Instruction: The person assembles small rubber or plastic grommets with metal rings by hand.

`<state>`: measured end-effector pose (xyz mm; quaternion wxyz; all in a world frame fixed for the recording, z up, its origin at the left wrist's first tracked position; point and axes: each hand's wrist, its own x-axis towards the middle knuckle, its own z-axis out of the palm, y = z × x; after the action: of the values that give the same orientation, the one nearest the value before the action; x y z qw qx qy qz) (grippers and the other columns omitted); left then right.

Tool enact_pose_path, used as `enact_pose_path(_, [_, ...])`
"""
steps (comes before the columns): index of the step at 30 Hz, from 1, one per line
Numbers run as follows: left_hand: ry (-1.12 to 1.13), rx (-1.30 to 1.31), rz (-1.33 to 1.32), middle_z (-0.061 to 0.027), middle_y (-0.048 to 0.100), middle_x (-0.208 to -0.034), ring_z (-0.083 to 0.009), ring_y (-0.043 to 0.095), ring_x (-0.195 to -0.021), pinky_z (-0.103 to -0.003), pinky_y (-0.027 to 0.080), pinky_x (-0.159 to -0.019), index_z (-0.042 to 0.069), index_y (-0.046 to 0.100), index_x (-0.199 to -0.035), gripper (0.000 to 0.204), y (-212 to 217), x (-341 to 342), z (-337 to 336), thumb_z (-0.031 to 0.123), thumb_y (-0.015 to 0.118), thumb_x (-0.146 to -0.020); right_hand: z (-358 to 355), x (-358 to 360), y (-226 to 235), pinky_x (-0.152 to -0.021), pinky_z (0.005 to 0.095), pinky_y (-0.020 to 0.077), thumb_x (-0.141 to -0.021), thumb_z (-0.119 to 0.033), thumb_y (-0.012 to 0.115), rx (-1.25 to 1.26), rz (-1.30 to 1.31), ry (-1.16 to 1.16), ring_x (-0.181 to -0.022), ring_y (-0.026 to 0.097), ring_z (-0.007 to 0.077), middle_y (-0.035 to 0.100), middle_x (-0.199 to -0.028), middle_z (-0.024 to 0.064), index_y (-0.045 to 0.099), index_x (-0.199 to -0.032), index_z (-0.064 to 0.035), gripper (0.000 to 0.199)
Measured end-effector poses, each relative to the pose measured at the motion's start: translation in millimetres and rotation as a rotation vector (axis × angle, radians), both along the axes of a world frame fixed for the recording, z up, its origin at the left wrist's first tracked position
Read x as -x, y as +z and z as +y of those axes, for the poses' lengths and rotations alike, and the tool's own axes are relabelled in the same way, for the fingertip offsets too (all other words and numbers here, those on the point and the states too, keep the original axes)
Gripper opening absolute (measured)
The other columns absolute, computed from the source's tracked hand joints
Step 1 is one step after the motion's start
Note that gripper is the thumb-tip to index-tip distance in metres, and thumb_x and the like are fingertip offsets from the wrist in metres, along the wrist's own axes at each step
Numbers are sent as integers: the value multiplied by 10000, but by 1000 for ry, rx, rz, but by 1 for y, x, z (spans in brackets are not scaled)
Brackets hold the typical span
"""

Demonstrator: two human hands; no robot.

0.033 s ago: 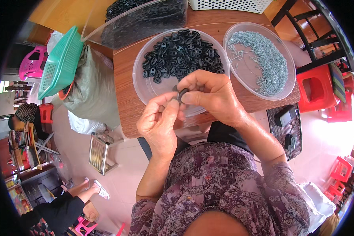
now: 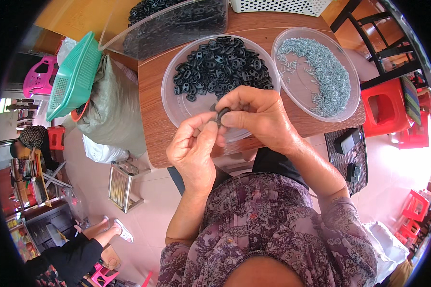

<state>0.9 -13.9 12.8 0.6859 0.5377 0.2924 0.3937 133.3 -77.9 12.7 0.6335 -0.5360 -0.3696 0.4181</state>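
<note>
Between the fingertips of both hands is a small black plastic cord-lock piece (image 2: pixel 221 115). My left hand (image 2: pixel 196 150) pinches it from the left with thumb and fingers. From the right, my right hand (image 2: pixel 258 117) grips it between thumb and curled forefinger. The fingers hide much of the piece. Just beyond the hands, a round clear tray (image 2: pixel 170 98) holds a heap of black two-holed cord-lock pieces (image 2: pixel 220 64). A second clear tray (image 2: pixel 299 98), to the right, carries many tiny silvery pieces that look like springs (image 2: pixel 331 79).
A clear bin (image 2: pixel 177 28) of more black pieces stands at the table's (image 2: pixel 153 115) far left. Behind is a white perforated basket (image 2: pixel 282 6). Left of the table are a green basket (image 2: pixel 74 76), a large sack (image 2: pixel 115 105) and a metal stool (image 2: pixel 124 186). Red stools (image 2: pixel 385 107) stand right.
</note>
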Motion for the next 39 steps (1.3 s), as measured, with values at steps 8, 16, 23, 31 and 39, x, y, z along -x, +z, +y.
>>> enact_pose_path(8, [-22,58,-50,-122,629,-781,-121,577,-587,-211,466,-525,-79,574,-936,148,2,0,2,9,575,-816,0,5,0,-682,211,470,-770,27,593,-17,51,-31,-763,578,72,624,-830,38,609,-915,30,146])
enact_pose_path(16, [-6,114,-109,-138,622,-839,-149,602,-632,-228,484,-527,-92,565,-929,148,-1,-1,-1,-8,574,-807,2,15,-4,-640,221,476,-782,32,583,-55,247,-100,-698,584,89,618,-808,49,600,-921,28,140])
enact_pose_path(23, [-17,177,-97,-135,622,-812,-143,588,-601,-226,467,-526,-73,570,-916,133,0,1,1,0,577,-806,1,14,-8,-649,220,457,-801,3,575,-52,298,-92,-697,559,83,618,-797,51,606,-938,22,142])
enact_pose_path(31, [-34,59,-10,-106,620,-732,-106,551,-553,-198,441,-509,-63,584,-936,156,4,6,11,2,592,-794,0,4,-5,-605,201,406,-807,-66,592,35,193,-87,-672,508,64,623,-798,45,616,-925,13,144])
enact_pose_path(39, [-67,-22,28,-87,589,-694,-132,560,-544,-229,472,-472,-97,547,-991,250,10,5,11,-23,614,-762,4,-3,-9,-572,203,393,-818,-117,602,22,334,-19,-636,505,80,622,-784,58,615,-928,20,177])
